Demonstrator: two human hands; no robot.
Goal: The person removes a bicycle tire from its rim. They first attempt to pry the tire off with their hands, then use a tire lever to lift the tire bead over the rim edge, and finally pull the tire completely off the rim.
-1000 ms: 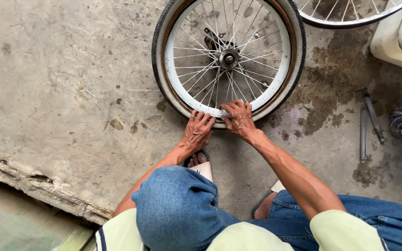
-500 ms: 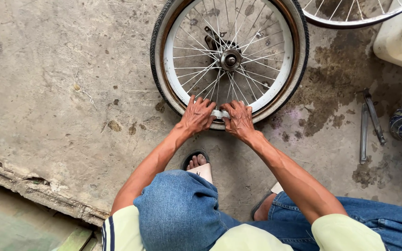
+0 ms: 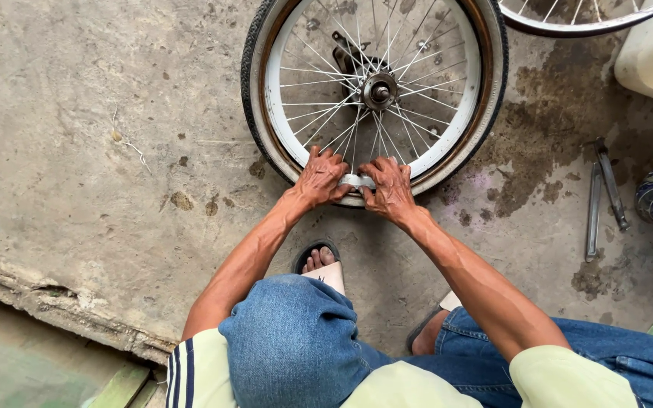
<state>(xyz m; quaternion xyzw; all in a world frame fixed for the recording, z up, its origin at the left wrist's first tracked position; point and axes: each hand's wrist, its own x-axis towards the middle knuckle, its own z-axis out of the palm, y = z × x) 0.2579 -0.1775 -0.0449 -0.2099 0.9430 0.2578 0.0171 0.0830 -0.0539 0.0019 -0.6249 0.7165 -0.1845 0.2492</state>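
A small bicycle wheel [image 3: 485, 91] lies flat on the concrete, with a whitish tyre, a white rim, thin spokes and a metal hub [image 3: 379, 91]. My left hand [image 3: 320, 178] and my right hand [image 3: 388, 187] press side by side on the near edge of the tyre and rim. The fingers of both curl over the rim, gripping it. A short stretch of white rim shows between the two hands. My knees in blue jeans and a sandalled foot [image 3: 322, 266] are below the hands.
Two metal tyre levers [image 3: 602, 195] lie on the stained concrete to the right. Part of a second wheel [image 3: 568, 23] shows at the top right beside a white container [image 3: 648, 57]. A broken concrete edge [image 3: 54, 302] runs along the lower left.
Both hands have stayed on the near rim, shifting slightly closer together. The view has moved a little, so the wheel sits further right in the frame.
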